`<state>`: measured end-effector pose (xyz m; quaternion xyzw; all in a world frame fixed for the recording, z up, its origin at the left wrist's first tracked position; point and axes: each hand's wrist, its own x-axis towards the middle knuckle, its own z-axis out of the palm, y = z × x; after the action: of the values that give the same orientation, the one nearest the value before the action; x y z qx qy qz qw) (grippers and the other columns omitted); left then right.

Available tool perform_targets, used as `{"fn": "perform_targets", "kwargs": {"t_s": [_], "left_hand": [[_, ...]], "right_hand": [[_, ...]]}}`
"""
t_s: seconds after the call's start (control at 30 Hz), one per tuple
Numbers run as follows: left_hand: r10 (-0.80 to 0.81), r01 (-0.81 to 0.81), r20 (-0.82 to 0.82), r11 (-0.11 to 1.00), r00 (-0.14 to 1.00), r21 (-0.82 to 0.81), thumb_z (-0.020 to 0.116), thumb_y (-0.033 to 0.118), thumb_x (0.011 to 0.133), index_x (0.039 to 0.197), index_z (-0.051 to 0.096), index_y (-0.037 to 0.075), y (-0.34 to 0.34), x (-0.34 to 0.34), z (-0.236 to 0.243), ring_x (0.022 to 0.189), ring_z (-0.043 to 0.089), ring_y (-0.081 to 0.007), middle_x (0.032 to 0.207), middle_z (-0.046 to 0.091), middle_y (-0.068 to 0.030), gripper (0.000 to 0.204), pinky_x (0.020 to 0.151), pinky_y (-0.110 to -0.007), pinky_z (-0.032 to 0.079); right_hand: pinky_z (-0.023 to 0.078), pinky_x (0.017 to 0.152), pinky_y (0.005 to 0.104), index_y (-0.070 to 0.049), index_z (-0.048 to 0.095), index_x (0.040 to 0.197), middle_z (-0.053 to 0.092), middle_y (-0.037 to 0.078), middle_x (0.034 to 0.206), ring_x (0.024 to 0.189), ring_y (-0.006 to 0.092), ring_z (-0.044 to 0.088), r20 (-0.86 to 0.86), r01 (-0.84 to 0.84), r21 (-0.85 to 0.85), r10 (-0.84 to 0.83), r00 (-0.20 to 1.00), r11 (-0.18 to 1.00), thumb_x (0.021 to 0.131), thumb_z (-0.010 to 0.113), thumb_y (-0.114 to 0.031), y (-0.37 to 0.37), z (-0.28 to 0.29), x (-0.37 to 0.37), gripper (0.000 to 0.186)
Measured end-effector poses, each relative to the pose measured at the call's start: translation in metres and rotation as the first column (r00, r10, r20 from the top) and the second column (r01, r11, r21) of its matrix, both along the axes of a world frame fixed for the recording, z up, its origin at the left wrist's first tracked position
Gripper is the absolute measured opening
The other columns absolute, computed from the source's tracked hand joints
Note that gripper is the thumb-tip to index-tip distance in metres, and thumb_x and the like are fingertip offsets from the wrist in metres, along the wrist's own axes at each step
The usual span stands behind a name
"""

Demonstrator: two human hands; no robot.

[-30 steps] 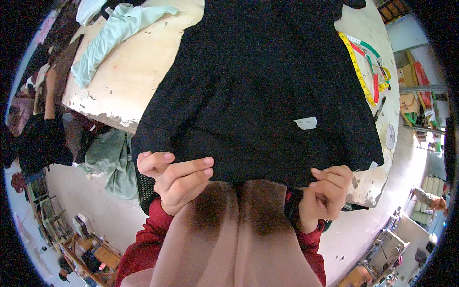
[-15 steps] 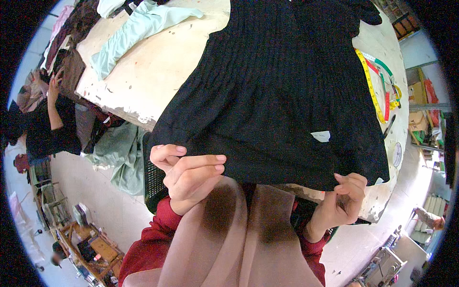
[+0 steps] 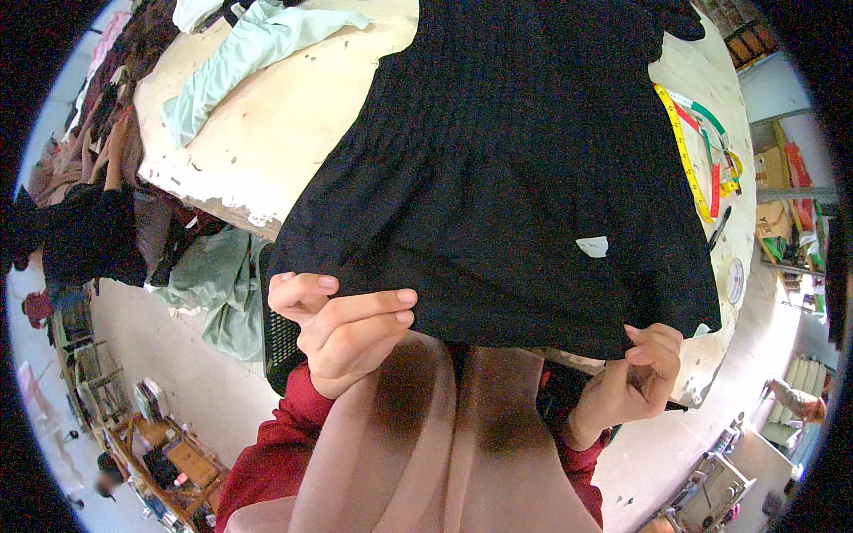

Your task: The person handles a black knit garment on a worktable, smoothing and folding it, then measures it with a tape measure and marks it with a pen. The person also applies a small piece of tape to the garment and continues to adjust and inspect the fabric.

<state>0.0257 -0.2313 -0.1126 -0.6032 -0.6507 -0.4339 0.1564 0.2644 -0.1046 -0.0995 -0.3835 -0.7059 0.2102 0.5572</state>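
A black garment [image 3: 498, 204] with a gathered, pleated upper part lies spread over the table, its lower hem toward me. My left hand [image 3: 346, 329] is closed on the hem near its left corner, fingers and thumb pinching the cloth. Toward the right corner my right hand [image 3: 635, 373] pinches the same hem between thumb and fingers. A small white paper label [image 3: 593, 246] rests on the garment's lower right part. The hem hangs a little past the table's near edge, above my lap.
The table [image 3: 258, 115] has a worn, chipped edge. A pale green cloth [image 3: 253, 62] lies at its far left; tape measures [image 3: 693, 147] and a tape roll [image 3: 736, 280] lie on the right. A person in black [image 3: 84, 231] works at the left beside hanging cloth.
The view has shifted slightly, so the garment and table sit a little further left. Both hands keep their hold on the hem. The person at the left has moved an arm.
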Motion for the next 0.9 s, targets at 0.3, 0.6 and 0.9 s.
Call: {"fn": "perform_targets", "kwargs": {"t_s": [0.3, 0.6, 0.9], "left_hand": [[-0.286, 0.411, 0.354, 0.840, 0.891, -0.356, 0.076, 0.014, 0.068, 0.079, 0.067, 0.018, 0.020, -0.016, 0.016, 0.082, 0.053, -0.0200, 0.086, 0.069, 0.0061, 0.015, 0.085, -0.039, 0.038], [-0.805, 0.578, 0.372, -0.045, 0.461, -0.815, 0.059, 0.032, 0.092, 0.094, 0.056, 0.008, 0.074, -0.014, 0.068, 0.082, 0.062, -0.0320, 0.086, 0.062, -0.0134, 0.024, 0.068, -0.042, 0.051], [-0.863, 0.643, -0.126, 0.454, 0.489, -0.617, 0.054, 0.027, 0.095, 0.125, 0.057, 0.022, 0.276, 0.009, -0.029, 0.135, 0.043, -0.0262, 0.140, 0.051, -0.0063, 0.030, 0.113, -0.051, 0.029]], "right_hand": [[0.048, 0.073, 0.0361, -0.008, 0.069, 0.086, 0.067, 0.008, 0.082, 0.081, 0.0269, 0.063, 0.360, -0.475, -0.502, 0.673, 0.646, 0.723, 0.070, 0.073, -0.001, 0.015, 0.035, 0.022, 0.017], [0.030, 0.110, 0.0548, -0.003, 0.046, 0.137, 0.043, 0.024, 0.143, 0.132, 0.0401, 0.041, 0.609, -0.138, -0.310, 0.308, 0.731, 0.940, 0.084, 0.069, -0.046, 0.044, -0.032, -0.042, 0.072], [0.020, 0.115, 0.0575, -0.007, 0.034, 0.149, 0.027, 0.024, 0.154, 0.142, 0.0451, 0.023, 0.750, -0.387, -0.215, 0.405, 0.523, 0.897, 0.094, 0.050, -0.053, 0.005, -0.058, -0.075, 0.073]]}}
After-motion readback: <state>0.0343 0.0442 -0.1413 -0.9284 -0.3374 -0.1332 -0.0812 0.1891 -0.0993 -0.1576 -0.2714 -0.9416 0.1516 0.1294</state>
